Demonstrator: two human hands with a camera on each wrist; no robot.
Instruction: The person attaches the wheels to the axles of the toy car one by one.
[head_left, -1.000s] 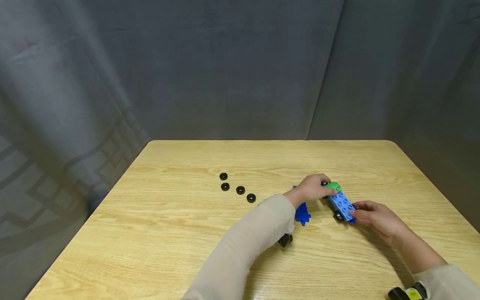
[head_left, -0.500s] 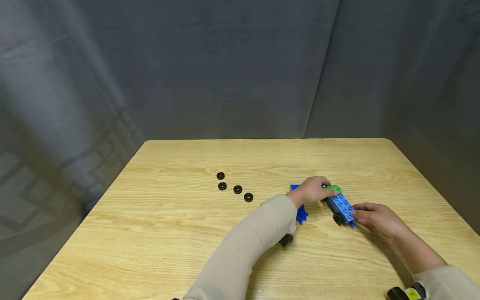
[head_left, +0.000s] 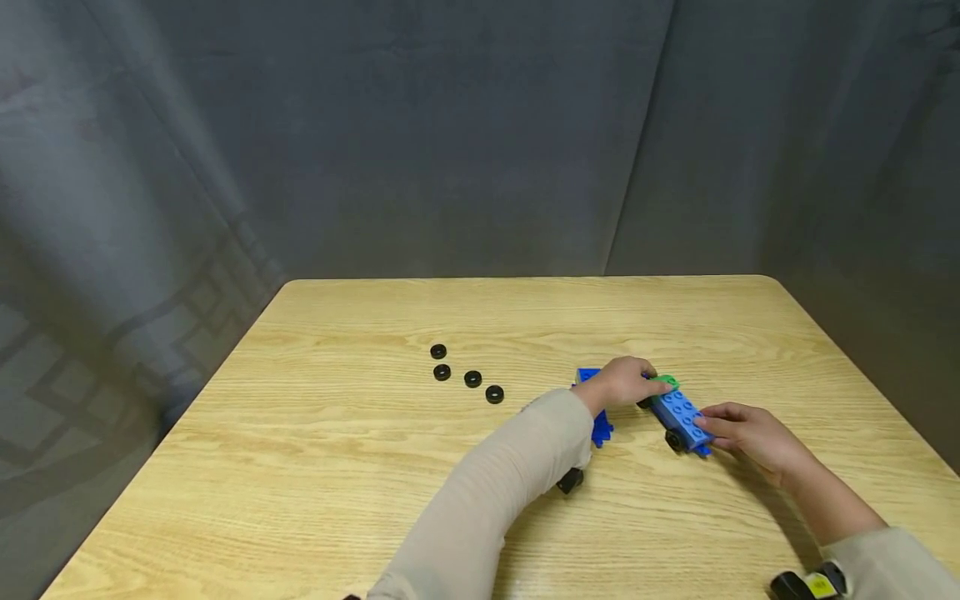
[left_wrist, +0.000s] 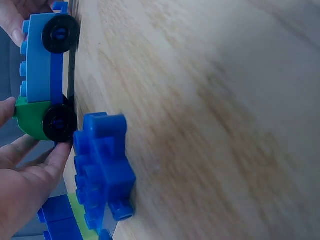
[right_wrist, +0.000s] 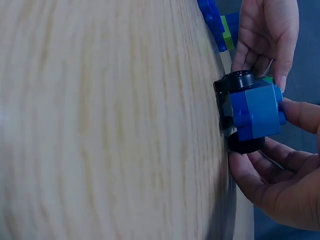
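A toy car (head_left: 681,415) of building blocks stands on its black wheels on the wooden table, light blue studded brick on a darker blue base. My left hand (head_left: 624,382) holds its far end, thumb by the green block (left_wrist: 35,117) and fingers at a wheel (left_wrist: 60,122). At the near end, my right hand (head_left: 757,442) grips the car, thumb on the light blue brick (right_wrist: 262,111) and fingers by the lower wheel (right_wrist: 246,143). Beside my left wrist lies another blue base piece (left_wrist: 102,170), partly hidden in the head view by my forearm.
Several loose black tires (head_left: 472,379) lie left of my left arm. Blue and lime blocks (left_wrist: 65,217) sit behind the loose base piece. The table (head_left: 300,467) ends at a grey curtain (head_left: 450,150) at the back.
The head view has shifted a little. Both hands keep their hold while the car comes slightly nearer and its left wheel shows more of its face. The loose tires stay put.
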